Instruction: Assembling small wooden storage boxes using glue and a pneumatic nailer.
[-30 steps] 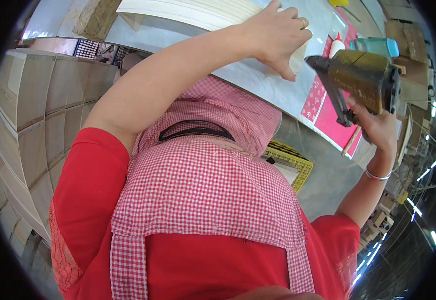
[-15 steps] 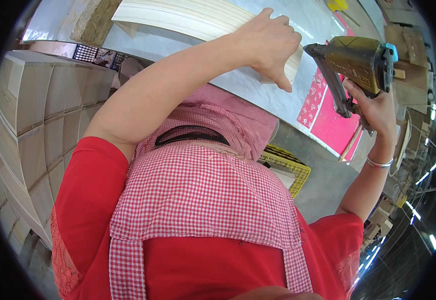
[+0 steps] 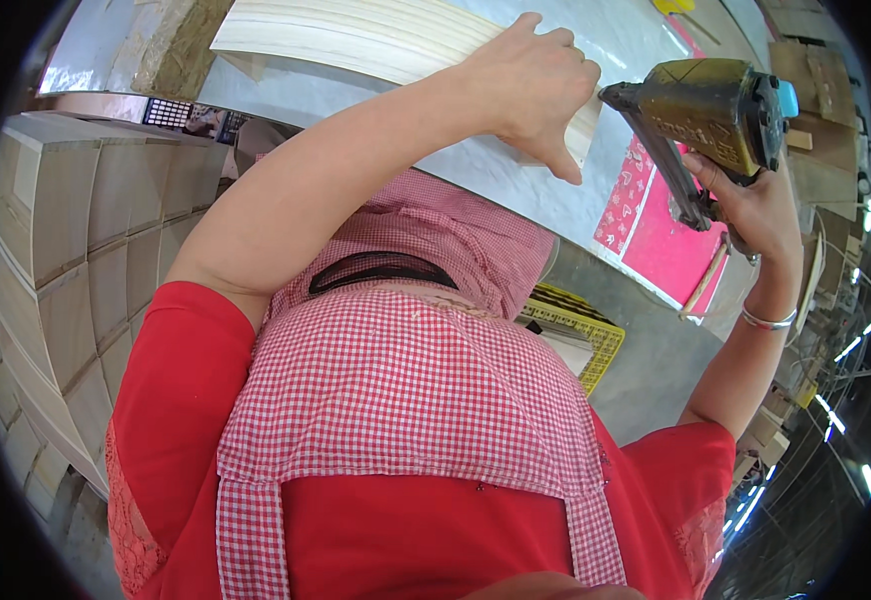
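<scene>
pressing down on the near end of a pale wooden board [image 3: 376,35], the left hand [image 3: 531,85] lies with fingers curled over its edge and thumb pointing down. the board rests on a grey worktable [image 3: 476,170]. just beside it, the right hand [image 3: 751,205] is wrapped tight around a brass-coloured nail gun [image 3: 711,110], its nose angled toward the board's end.

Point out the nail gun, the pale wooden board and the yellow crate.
nail gun [image 3: 721,105], head view, on its olive body.
pale wooden board [image 3: 356,35], head view, on its top face.
yellow crate [image 3: 581,325], head view, on its rim.
</scene>
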{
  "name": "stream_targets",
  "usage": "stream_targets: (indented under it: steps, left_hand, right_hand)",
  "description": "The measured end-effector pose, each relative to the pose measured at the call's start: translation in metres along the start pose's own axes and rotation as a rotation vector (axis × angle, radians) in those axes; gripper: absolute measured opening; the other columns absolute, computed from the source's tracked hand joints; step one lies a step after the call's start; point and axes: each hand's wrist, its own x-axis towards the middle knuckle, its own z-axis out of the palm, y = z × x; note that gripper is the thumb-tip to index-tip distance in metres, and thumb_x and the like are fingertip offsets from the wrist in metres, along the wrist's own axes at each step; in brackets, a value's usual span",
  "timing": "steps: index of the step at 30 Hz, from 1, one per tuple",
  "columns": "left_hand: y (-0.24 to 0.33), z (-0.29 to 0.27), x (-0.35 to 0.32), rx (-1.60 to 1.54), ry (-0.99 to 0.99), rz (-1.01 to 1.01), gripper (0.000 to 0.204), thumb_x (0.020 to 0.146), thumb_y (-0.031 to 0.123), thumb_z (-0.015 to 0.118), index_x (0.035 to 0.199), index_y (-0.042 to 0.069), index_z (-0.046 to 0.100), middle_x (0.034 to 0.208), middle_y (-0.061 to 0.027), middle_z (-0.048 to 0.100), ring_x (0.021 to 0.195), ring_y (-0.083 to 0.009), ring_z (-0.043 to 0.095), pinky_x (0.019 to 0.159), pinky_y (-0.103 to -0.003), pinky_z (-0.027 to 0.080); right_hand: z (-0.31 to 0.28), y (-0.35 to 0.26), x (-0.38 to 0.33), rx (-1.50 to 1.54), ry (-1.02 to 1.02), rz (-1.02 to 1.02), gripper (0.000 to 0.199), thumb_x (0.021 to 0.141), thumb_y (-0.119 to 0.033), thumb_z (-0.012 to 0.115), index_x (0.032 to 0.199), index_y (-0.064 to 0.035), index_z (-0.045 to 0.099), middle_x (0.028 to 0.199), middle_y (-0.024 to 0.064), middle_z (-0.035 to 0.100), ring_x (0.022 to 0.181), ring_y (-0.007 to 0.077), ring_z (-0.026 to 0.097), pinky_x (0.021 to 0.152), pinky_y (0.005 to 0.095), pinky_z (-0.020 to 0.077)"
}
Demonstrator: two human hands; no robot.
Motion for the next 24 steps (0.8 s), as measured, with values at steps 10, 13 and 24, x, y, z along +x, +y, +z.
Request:
stream_targets:
  steps: [10,13,24]
  left_hand:
    - [-0.013,0.003,-0.002,-0.003,0.267,0.135,0.067,0.07,0.055,0.078,0.106,-0.001,0.064,0.108,-0.0151,0.068,0.113,-0.0306,0.059,0.103,-0.048,0.041]
    - [-0.046,-0.016,-0.022,-0.02,0.33,-0.004,0.074,0.067,0.058,0.077,0.107,-0.003,0.062,0.117,-0.0224,0.061,0.116,-0.0375,0.055,0.099,-0.054,0.041]
    - [-0.022,0.012,-0.081,0.107,0.245,0.106,0.023,0.077,0.017,0.072,0.097,0.006,0.066,0.097,-0.0054,0.066,0.097,-0.0268,0.063,0.076,-0.035,0.052]
  right_hand:
    - [0.0,0.015,-0.027,-0.023,0.248,0.104,0.035,0.083,-0.014,0.08,0.111,0.0014,0.066,0.098,0.0073,0.073,0.085,0.0116,0.064,0.077,0.0299,0.0528]
    - [-0.009,0.06,-0.05,-0.012,0.249,0.505,0.04,0.085,-0.016,0.076,0.118,0.0018,0.062,0.099,0.0078,0.072,0.083,0.0106,0.064,0.075,0.0305,0.0525]
    - [0.079,0.237,-0.104,-0.748,0.541,0.295,0.056,0.085,-0.02,0.069,0.136,-0.0024,0.053,0.106,0.0266,0.067,0.096,0.0445,0.065,0.087,0.0476,0.0491]
